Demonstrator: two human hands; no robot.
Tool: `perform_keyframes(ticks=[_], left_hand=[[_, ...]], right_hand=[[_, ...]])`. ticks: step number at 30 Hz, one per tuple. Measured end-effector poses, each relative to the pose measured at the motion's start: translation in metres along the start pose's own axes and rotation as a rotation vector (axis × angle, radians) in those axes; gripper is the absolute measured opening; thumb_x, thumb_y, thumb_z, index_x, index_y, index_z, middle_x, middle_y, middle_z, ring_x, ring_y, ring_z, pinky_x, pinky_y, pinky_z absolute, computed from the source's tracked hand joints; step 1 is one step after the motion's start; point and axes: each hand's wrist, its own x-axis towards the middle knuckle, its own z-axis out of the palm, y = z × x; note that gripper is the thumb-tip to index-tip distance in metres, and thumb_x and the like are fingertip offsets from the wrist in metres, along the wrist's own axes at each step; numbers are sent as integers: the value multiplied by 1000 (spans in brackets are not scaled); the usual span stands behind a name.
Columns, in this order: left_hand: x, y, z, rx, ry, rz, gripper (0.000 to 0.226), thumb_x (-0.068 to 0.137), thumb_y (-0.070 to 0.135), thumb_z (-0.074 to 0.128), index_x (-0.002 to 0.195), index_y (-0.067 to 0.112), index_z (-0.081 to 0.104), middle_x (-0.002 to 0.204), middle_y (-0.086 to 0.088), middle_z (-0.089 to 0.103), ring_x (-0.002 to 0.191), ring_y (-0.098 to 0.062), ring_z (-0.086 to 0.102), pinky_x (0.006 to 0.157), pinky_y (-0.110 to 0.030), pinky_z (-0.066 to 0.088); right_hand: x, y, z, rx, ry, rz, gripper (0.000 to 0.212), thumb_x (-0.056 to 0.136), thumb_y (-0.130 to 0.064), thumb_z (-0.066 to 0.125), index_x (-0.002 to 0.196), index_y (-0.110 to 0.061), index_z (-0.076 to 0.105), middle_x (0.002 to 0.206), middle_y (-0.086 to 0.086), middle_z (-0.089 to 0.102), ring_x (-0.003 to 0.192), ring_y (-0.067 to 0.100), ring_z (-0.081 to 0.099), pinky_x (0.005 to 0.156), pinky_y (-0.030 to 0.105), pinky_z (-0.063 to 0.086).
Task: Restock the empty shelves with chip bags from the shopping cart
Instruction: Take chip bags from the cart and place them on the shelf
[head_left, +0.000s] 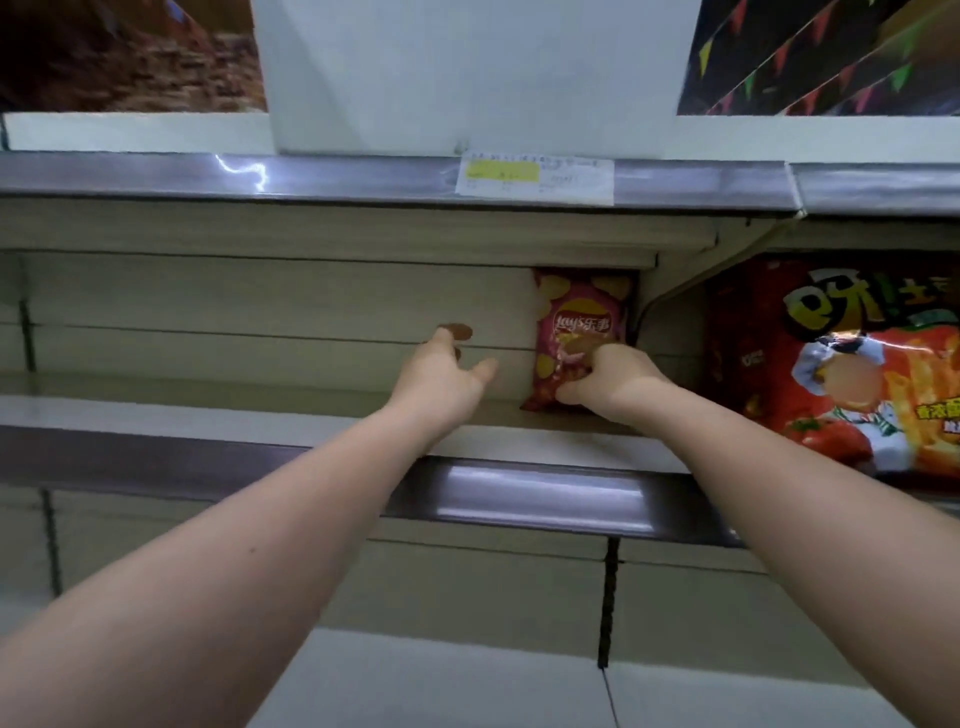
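A dark pink Lay's chip bag (574, 317) stands upright at the back right corner of the middle shelf (208, 415), against the rear panel. My right hand (608, 382) grips the bag's lower right part. My left hand (444, 371) hovers over the shelf just left of the bag, fingers spread and holding nothing. The shopping cart is out of view.
A large red snack bag (831, 364) fills the neighbouring bay on the right, behind a slanted bracket (691, 283). The shelf above carries a price label (535, 176) on its metal rail. A lower shelf (441, 680) lies beneath my arms.
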Motion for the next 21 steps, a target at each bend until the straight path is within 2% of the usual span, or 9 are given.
perform_keyframes(ticks=[2, 5, 7, 9, 11, 15, 21], left_hand=[[-9, -4, -15, 59, 54, -3, 44, 92, 30, 57, 133, 19, 45, 133, -7, 52, 120, -25, 50, 97, -28, 38], [-23, -14, -43, 107, 128, -20, 45, 93, 28, 56, 136, 19, 43, 133, -8, 52, 120, -24, 51, 97, -27, 37], [-33, -23, -65, 141, 170, -50, 45, 94, 27, 55, 137, 19, 42, 134, -7, 51, 120, -23, 50, 96, -27, 37], [-44, -33, -88, 172, 220, -82, 45, 94, 27, 55, 136, 19, 43, 134, -8, 51, 121, -23, 49, 99, -30, 38], [-54, -45, -115, 194, 272, -117, 44, 94, 26, 54, 135, 18, 43, 133, -9, 51, 121, -24, 49, 102, -32, 39], [-77, -70, -176, 257, 355, -186, 43, 95, 25, 52, 136, 19, 42, 131, -7, 52, 118, -24, 50, 99, -34, 42], [-115, -123, -296, 347, 491, -297, 44, 95, 22, 49, 138, 21, 40, 133, -4, 51, 107, -19, 51, 83, -27, 40]], right_hand=[[1, -10, 5, 26, -3, -31, 30, 90, -24, 60, 115, -7, 58, 104, 9, 57, 90, 22, 53, 68, 27, 43], [-1, -28, 13, 109, -6, -128, 46, 90, -21, 59, 135, -19, 47, 128, 9, 53, 109, 22, 54, 79, 23, 41], [-8, -47, 21, 160, -18, -233, 50, 90, -19, 58, 138, -23, 43, 139, 7, 47, 118, 20, 51, 84, 23, 41], [-16, -69, 31, 182, -45, -327, 52, 89, -20, 60, 138, -22, 43, 140, 7, 47, 123, 21, 48, 92, 27, 40], [-26, -95, 43, 216, -72, -383, 53, 87, -22, 63, 137, -21, 45, 138, 6, 49, 123, 21, 49, 93, 28, 40], [-44, -160, 71, 258, -108, -495, 50, 85, -21, 65, 133, -21, 50, 132, 6, 55, 120, 21, 52, 101, 29, 39], [-74, -280, 127, 376, -207, -638, 49, 86, -17, 63, 133, -24, 50, 132, 5, 54, 110, 19, 55, 78, 22, 40]])
